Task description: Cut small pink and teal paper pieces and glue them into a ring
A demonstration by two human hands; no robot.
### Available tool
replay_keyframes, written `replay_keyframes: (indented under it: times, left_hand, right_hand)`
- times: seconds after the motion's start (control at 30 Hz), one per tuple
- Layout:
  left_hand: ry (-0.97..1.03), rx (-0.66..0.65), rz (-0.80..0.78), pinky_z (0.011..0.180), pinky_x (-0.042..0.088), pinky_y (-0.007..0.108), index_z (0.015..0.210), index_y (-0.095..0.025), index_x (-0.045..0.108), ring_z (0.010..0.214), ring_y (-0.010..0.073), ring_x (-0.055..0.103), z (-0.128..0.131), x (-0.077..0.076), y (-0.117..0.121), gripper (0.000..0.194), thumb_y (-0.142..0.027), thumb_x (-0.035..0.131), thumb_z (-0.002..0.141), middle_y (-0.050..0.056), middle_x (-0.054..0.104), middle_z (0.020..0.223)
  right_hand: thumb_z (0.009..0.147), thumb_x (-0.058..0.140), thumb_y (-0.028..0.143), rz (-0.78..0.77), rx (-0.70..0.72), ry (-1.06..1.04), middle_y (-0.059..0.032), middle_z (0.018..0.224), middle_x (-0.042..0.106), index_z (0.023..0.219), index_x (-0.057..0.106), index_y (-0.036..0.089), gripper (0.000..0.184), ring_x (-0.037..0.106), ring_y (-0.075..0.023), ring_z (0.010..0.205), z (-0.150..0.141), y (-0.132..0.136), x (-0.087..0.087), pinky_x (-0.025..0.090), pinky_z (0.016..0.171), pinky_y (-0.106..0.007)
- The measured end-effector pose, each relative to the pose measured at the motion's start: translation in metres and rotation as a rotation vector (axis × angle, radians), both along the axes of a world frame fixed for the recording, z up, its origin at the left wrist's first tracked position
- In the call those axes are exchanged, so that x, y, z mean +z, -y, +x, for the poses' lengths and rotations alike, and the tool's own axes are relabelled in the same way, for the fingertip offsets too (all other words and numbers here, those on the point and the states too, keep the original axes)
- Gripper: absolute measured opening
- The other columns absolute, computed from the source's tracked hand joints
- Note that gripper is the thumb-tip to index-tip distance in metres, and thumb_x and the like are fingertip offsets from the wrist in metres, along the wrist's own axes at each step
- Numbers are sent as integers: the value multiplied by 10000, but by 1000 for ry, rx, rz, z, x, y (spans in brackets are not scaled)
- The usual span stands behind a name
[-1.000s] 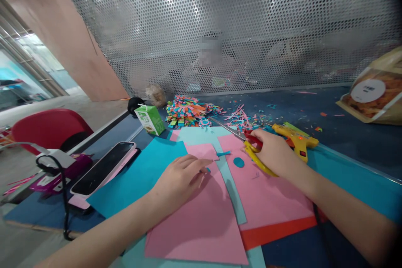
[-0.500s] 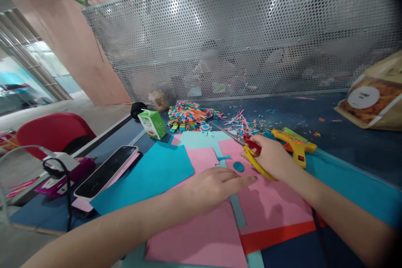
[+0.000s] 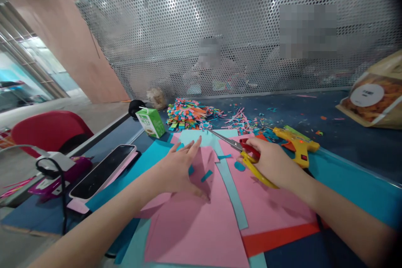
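The right hand (image 3: 271,155) grips a pair of metal scissors with one red and one yellow plastic handle (image 3: 238,145), its fingers curled around the handles. The blades look pressed together and point toward the far edge of the dark blue tabletop (image 3: 339,144), slanting leftward. The scissors are above the right-hand pink paper sheet (image 3: 282,209), and a small blue paper oval (image 3: 239,166) shows just beside the yellow handle.

The left hand (image 3: 180,173) has its fingers spread, thumb well apart, over the large pink paper sheet (image 3: 201,234) that reaches toward the near edge; whether the palm presses on it or is just above, I cannot tell. A short blue paper strip (image 3: 207,176) lies on that sheet between thumb and fingers. A bright blue paper sheet (image 3: 132,167) extends from beneath the left hand toward the tabletop's left edge, near a flat, dark-screened phone (image 3: 103,171).

A yellow glue gun with a lit orange light (image 3: 298,145) lies beyond the right hand. Toward the far edge sit a heap of multicoloured fringed paper (image 3: 186,114) and, to its left, a green-and-white drink carton (image 3: 150,121). A perforated grey metal panel (image 3: 157,37) stands along that edge.
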State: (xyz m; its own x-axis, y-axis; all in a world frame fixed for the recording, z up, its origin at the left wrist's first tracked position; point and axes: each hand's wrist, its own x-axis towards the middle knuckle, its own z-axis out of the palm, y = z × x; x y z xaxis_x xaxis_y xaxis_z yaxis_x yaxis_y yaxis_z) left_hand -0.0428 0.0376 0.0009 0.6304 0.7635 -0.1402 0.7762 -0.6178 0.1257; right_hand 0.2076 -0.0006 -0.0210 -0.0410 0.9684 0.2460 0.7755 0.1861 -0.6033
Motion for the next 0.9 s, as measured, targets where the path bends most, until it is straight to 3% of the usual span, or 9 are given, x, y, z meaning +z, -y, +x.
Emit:
replay_keyframes:
  times: [0.13, 0.23, 0.4, 0.57, 0.77, 0.9]
  left_hand:
    - [77, -40, -6, 1153, 163, 568, 1509, -146, 192, 1404, 390, 341, 1, -8, 3, 1208, -760, 656, 578, 237, 371, 1507]
    - [118, -45, -27, 1146, 204, 530, 1516, -148, 140, 1357, 361, 426, 2, -11, 4, 1125, -649, 674, 663, 219, 449, 1463]
    - [155, -41, -31, 1080, 305, 516, 1522, -128, 90, 1278, 371, 499, -1, -11, 2, 1213, -605, 736, 613, 215, 540, 1377]
    - [156, -80, -6, 1070, 308, 543, 1500, -152, 208, 1320, 398, 445, -4, -10, 0, 1135, -640, 714, 609, 227, 447, 1454]
    - [111, -50, 53, 1105, 212, 617, 1512, -86, 160, 1421, 422, 277, -9, -11, -4, 1151, -676, 656, 657, 271, 299, 1532]
    - [115, 18, -2, 1119, 143, 638, 1525, -124, 113, 1400, 404, 335, -14, -10, -8, 1204, -705, 666, 626, 255, 357, 1510]
  right_hand:
    - [793, 534, 134, -67, 195, -31, 2, 819, 672, 836, 527, 233, 108, 646, -169, 724, -5, 10, 0, 482, 570, -235]
    - [692, 572, 75, -112, 391, -10, 18, 925, 659, 892, 531, 243, 264, 631, -162, 797, -10, 22, 0, 487, 630, -227]
    - [574, 622, 29, -102, 553, 117, -6, 912, 646, 833, 550, 226, 333, 600, -208, 862, -17, 28, -1, 477, 765, -291]
    - [610, 614, 74, -36, 522, 243, -38, 910, 641, 817, 533, 228, 270, 597, -239, 874, -11, 21, 2, 465, 808, -349]
    - [685, 588, 215, 9, 425, 359, -106, 909, 623, 819, 530, 208, 147, 582, -302, 849, 0, 15, 0, 470, 757, -451]
    - [717, 535, 232, 51, 384, 378, -122, 896, 639, 846, 543, 192, 135, 588, -308, 836, 6, 11, 0, 465, 741, -449]
